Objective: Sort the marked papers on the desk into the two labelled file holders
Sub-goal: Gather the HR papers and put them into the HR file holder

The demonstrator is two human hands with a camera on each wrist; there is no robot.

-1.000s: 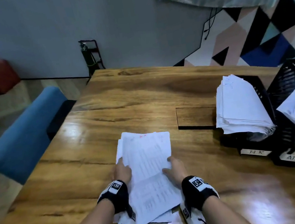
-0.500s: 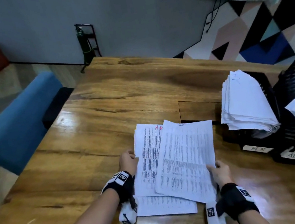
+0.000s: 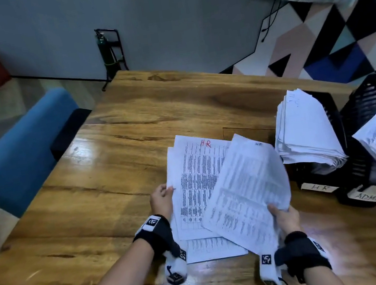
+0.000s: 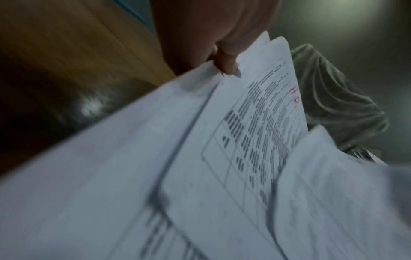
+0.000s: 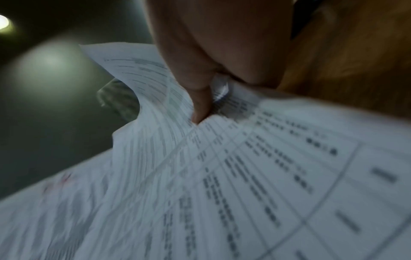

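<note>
A stack of printed papers (image 3: 195,184) lies in the middle of the wooden desk (image 3: 114,176); its top sheet bears a red "HR" mark (image 4: 293,98). My left hand (image 3: 162,198) pinches the stack's left edge, thumb on top (image 4: 227,59). My right hand (image 3: 283,217) pinches the lower right corner of one lifted sheet (image 3: 249,189), marked "HR" at its top, held tilted above the stack (image 5: 222,176). At the right stand two black file holders: the HR holder (image 3: 318,182) and the ADMIN holder (image 3: 368,192), both stuffed with papers.
A blue chair (image 3: 17,154) stands off the desk's left edge. A dark recessed panel (image 3: 246,131) sits in the desk behind the papers. A green cylinder in a stand (image 3: 107,54) stands by the far wall. Bare desk lies left of and beyond the stack.
My right hand has lifted the top sheet off the stack and carried it right toward the holders. The left hand stayed on the stack's left edge, which now shows a red HR mark.
</note>
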